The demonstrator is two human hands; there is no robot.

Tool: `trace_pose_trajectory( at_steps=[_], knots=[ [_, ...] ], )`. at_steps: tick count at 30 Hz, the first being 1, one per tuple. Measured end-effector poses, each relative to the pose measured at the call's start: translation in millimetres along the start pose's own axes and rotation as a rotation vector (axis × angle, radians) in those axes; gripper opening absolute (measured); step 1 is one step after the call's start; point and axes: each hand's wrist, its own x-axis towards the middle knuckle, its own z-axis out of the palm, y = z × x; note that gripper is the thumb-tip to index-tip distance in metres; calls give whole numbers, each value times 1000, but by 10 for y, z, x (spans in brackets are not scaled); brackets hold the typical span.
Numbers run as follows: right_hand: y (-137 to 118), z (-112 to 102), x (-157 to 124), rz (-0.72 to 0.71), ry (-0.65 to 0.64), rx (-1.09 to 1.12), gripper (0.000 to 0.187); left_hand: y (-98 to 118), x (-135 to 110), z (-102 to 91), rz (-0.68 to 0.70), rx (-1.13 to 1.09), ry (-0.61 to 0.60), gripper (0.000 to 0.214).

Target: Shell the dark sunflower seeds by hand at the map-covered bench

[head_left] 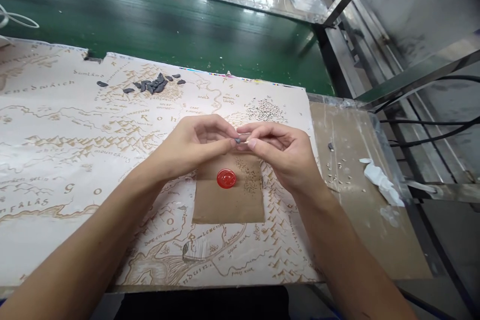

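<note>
Above a square of brown cardboard (228, 210), my left hand (198, 142) pinches a small dark grey piece (237, 140) between thumb and fingertips. Facing it, my right hand (287, 152) is closed in a pinch, its fingertips meeting those of the left. A thin pale sliver (244, 142) shows at the right thumb tip; its kind is too small to make out. On the cardboard below sits a small round red dish (226, 178) with a glossy surface. Tiny brown specks (247, 175) lie to its right.
A printed map sheet (93, 160) covers the table. Dark grey curved pieces (153, 84) are piled at back left, small pale bits (266, 110) beyond my right hand. Crumpled white tissue (380, 182) lies on the right board. Behind runs a green conveyor belt (168, 25).
</note>
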Motion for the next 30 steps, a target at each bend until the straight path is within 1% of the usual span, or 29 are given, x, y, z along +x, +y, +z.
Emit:
trace_pose_trajectory(
  at_steps=[7, 16, 23, 30],
  knots=[
    [-12, 23, 14, -2, 24, 4, 11, 16, -6, 35, -25, -43, -25, 7],
    [4, 42, 13, -15, 28, -32, 8, 20, 2, 36, -24, -18, -23, 7],
    [-30, 84, -10, -44, 51, -88, 6, 39, -14, 40, -17, 20, -2, 20],
    [-17, 113, -57, -172, 97, -229, 8, 27, -21, 24, -24, 17, 1, 21]
  ],
)
